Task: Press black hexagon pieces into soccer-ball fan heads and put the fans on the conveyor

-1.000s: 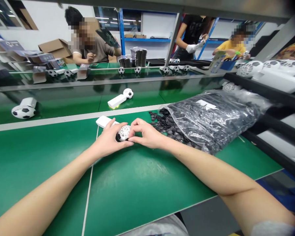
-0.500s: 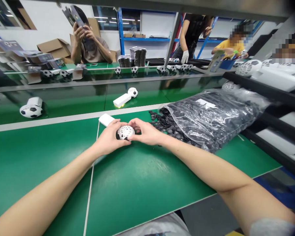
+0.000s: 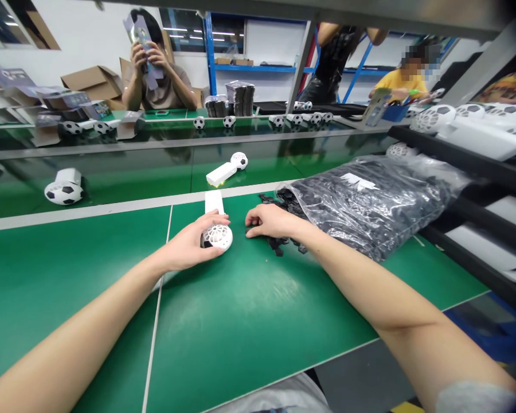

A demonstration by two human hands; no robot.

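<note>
Now our left hand (image 3: pixel 188 244) grips the white ball (image 3: pixel 217 236) on the green table (image 3: pixel 241 321), and our right hand (image 3: pixel 272 221) curls, maybe pinching something, we can't tell, so bumping the black bits (image 3: pixel 277 246) could scatter them.

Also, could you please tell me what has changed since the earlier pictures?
The right hand has let go of the football-patterned unit and moved right, beside the black pieces. The unit's white handle has swung rightward, now pointing away from the person. Beyond, two similar units have shifted right. The left hand still holds its unit; the plastic bag stays put.
</note>
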